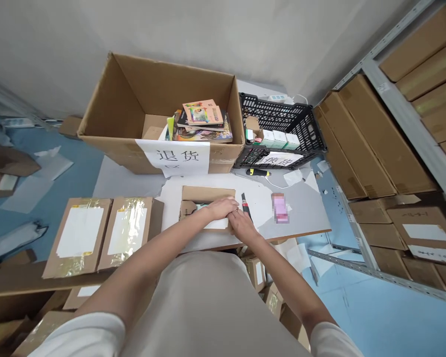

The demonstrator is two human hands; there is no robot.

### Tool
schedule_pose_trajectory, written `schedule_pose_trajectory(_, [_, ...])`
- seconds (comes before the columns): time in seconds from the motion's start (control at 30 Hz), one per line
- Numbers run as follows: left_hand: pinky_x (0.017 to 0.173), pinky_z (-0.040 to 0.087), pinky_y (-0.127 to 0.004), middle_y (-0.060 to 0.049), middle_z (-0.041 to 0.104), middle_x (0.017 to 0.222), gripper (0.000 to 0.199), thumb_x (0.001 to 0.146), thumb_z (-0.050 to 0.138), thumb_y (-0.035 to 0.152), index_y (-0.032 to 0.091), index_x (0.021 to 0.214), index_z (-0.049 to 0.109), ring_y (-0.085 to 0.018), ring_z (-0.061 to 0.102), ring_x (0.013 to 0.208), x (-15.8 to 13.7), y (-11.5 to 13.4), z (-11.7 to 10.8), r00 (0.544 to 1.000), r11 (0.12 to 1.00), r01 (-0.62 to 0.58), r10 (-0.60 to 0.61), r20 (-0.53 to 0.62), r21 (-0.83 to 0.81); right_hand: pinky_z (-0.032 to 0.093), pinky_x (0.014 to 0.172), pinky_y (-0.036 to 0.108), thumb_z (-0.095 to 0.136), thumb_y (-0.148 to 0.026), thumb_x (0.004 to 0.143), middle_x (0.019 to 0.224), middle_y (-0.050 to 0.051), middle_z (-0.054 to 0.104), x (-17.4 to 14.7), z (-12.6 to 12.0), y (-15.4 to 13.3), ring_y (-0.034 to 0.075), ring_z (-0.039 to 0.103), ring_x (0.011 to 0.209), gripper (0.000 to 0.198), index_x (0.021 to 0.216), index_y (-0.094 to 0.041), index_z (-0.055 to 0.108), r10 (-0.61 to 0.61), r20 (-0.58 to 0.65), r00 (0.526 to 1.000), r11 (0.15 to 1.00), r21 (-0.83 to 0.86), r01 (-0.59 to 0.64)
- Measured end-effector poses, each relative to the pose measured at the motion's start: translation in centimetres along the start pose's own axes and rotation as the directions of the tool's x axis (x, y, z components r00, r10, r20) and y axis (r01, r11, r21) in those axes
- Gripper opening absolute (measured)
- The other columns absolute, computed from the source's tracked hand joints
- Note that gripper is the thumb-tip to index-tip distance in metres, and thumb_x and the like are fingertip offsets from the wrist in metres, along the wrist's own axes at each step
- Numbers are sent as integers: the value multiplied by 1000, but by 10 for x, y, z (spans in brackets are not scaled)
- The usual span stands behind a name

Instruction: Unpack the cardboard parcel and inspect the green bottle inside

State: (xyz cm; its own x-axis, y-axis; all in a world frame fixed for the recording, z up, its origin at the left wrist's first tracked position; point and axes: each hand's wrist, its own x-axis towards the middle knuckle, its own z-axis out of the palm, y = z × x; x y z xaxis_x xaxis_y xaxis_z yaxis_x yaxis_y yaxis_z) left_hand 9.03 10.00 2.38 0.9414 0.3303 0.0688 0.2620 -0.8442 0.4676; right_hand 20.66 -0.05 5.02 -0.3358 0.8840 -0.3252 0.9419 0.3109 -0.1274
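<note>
A small opened cardboard box point(208, 192) lies on the white-topped table near its front edge, back flap raised. Something pale green shows inside, mostly covered by my arm. My left hand point(223, 207) reaches across to the box's right end, fingers closed together over its edge. Right beside it, my right hand point(241, 223) has its fingers curled at the same end, touching my left hand. Both appear to grip the cardboard there, though my fingertips are partly hidden. Just right of my hands rests a red and black utility knife point(247, 207) with its blade out.
Behind stands a large cardboard box point(115, 148) holding books point(204, 121), beside a black plastic crate point(282, 111) with small boxes. A pink phone-like object point(280, 208) and a yellow-black tool point(258, 172) lie rightward. Two taped parcels point(104, 233) stand left; shelving point(386, 89) is right.
</note>
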Motion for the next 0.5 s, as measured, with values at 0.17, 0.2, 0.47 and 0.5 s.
schedule_pose_trajectory(0.17, [90, 44, -30, -9, 68, 100, 14, 80, 59, 12, 15, 90, 67, -19, 58, 99, -3, -18, -1, 998, 998, -50, 51, 42, -31, 40, 78, 35, 48, -11, 87, 99, 10, 64, -3, 0, -4, 22, 56, 93, 21, 107, -15, 55, -50, 8, 999, 994, -93, 50])
schedule_pose_trajectory(0.2, [90, 45, -31, -9, 68, 100, 14, 79, 59, 11, 15, 90, 67, -19, 58, 99, -3, -19, 0, 998, 998, -48, 49, 50, -28, 40, 76, 34, 42, -9, 90, 94, 9, 64, -7, 3, -5, 21, 56, 89, 21, 104, -16, 55, -55, -2, 998, 993, -107, 55])
schedule_pose_trajectory(0.47, [105, 37, -31, -11, 51, 136, 39, 85, 54, 15, 14, 124, 54, -19, 47, 125, -27, -12, 1, 998, 999, 33, -31, 50, -38, 35, 98, 40, 39, -9, 91, 124, 14, 58, -39, 43, -8, 23, 49, 113, 35, 123, -14, 52, -258, -240, 936, 962, -152, 226])
schedule_pose_trajectory(0.5, [106, 36, -31, -10, 49, 139, 41, 86, 52, 16, 16, 127, 52, -19, 45, 127, -35, -10, 0, 998, 998, 43, -42, 40, -41, 33, 101, 41, 39, -8, 90, 131, 14, 54, -40, 49, -8, 23, 45, 120, 39, 128, -14, 49, -279, -265, 923, 957, -158, 244])
